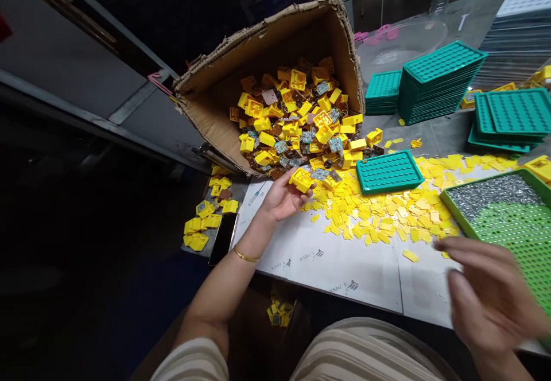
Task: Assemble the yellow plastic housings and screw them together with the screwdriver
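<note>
My left hand (286, 197) is closed on a small yellow plastic housing (302, 180), held by its edges at the mouth of a tilted cardboard box (210, 91). The box holds a heap of yellow housings (297, 80) mixed with grey and brown circuit boards and thin wires. My right hand (491, 295), blurred by motion, hovers over the near right of the table, fingers apart, with nothing visible in it. Flat yellow plastic pieces (387, 212) are spread between the two hands. A loose yellow piece (410, 256) lies on the white table sheet.
Beside my right hand is a green tray (508, 237) of small metal parts. A teal tray (390, 172) rests on the yellow pieces; stacked teal trays (443, 82) stand behind. A dark phone (224, 237) and more yellow housings (197, 240) lie left of my left arm.
</note>
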